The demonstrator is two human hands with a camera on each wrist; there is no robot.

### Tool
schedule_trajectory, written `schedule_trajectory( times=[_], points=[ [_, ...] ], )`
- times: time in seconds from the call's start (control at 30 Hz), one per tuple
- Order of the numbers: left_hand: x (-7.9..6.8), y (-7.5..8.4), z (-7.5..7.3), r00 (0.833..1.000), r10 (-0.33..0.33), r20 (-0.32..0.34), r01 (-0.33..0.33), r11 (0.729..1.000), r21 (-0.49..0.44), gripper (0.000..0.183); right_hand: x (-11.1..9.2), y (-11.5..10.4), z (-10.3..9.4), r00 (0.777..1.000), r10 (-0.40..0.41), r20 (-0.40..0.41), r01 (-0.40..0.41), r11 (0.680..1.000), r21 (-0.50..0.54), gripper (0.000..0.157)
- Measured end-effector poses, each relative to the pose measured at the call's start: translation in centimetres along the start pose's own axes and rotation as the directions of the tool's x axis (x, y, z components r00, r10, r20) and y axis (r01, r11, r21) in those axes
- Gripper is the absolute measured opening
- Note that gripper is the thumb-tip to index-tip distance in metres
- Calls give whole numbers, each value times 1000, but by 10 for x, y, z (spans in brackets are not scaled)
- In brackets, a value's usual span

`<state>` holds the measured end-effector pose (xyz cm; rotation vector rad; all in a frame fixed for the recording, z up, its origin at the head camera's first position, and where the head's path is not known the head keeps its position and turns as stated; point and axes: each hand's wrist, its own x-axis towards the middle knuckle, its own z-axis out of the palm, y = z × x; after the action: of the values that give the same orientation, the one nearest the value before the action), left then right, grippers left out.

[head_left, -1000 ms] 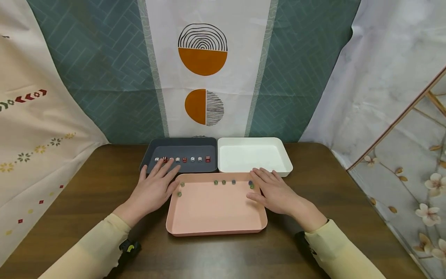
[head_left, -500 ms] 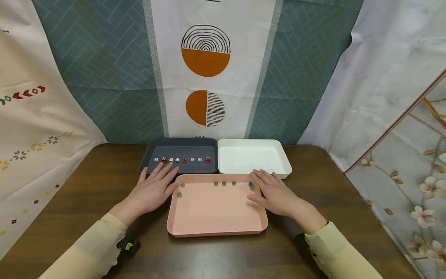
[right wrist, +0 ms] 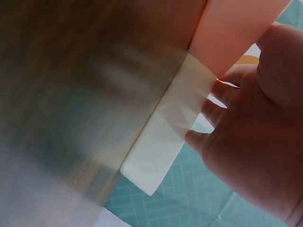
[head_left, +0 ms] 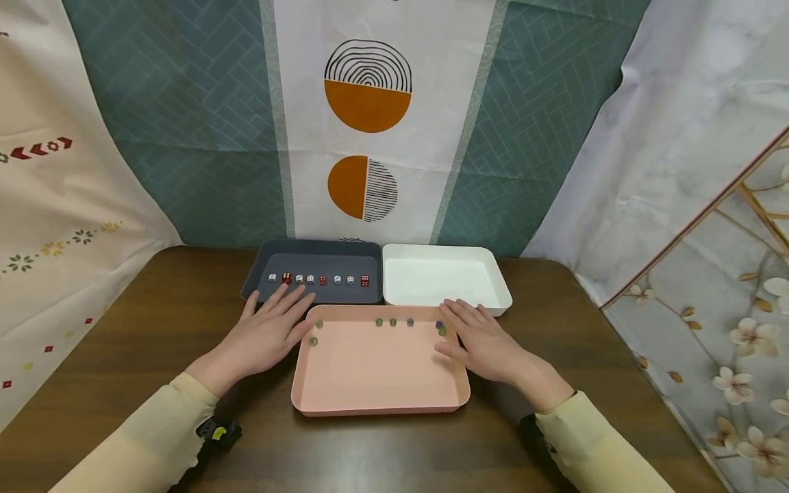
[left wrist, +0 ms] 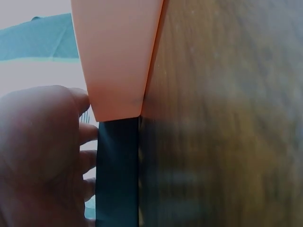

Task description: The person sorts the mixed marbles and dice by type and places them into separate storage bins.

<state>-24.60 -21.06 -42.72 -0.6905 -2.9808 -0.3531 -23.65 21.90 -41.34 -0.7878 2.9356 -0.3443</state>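
Note:
My left hand (head_left: 265, 332) lies with fingers spread and straight over the near edge of a dark grey tray (head_left: 327, 263), its thumb by the left rim of a pink tray (head_left: 382, 373). Several white dice (head_left: 311, 279) and red dice (head_left: 364, 281) form a row in the dark tray. Over the far right corner of the pink tray, my right hand (head_left: 483, 346) has its fingers extended to the near edge of a white tray (head_left: 440, 270). Green marbles (head_left: 379, 322) and a blue marble (head_left: 409, 322) lie along the pink tray's far side. Both hands hold nothing.
The trays stand on a brown wooden table (head_left: 382, 455); dark and white ones sit side by side behind the pink one. A patterned cloth (head_left: 370, 229) hangs behind the table, with more draped fabric at left and right (head_left: 647, 171).
The head view has shifted slightly. My left fingers have drawn back a little toward me, uncovering the dice at the left. The right hand, trays and marbles keep their places.

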Motion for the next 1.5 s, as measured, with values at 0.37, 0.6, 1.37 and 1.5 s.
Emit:
schedule_trajectory(
  times=[0.37, 0.6, 1.37, 1.5],
  points=[
    [2, 2, 0, 1000, -14, 17, 14, 1000, -8, 62, 0, 4, 4, 1000, -8, -20, 8, 1000, -14, 82],
    [0, 3, 3, 1000, -24, 19, 24, 1000, -3, 61, -1, 5, 3, 1000, -13, -26, 12, 1000, -27, 84],
    [-1, -3, 1, 1000, -8, 10, 8, 1000, -1, 62, -3, -4, -4, 972, -76, -220, 65, 996, -57, 69],
    [1, -3, -1, 1000, -5, 7, 5, 1000, -1, 62, -2, -6, -4, 965, -74, -250, 63, 997, -51, 62]
  ],
)
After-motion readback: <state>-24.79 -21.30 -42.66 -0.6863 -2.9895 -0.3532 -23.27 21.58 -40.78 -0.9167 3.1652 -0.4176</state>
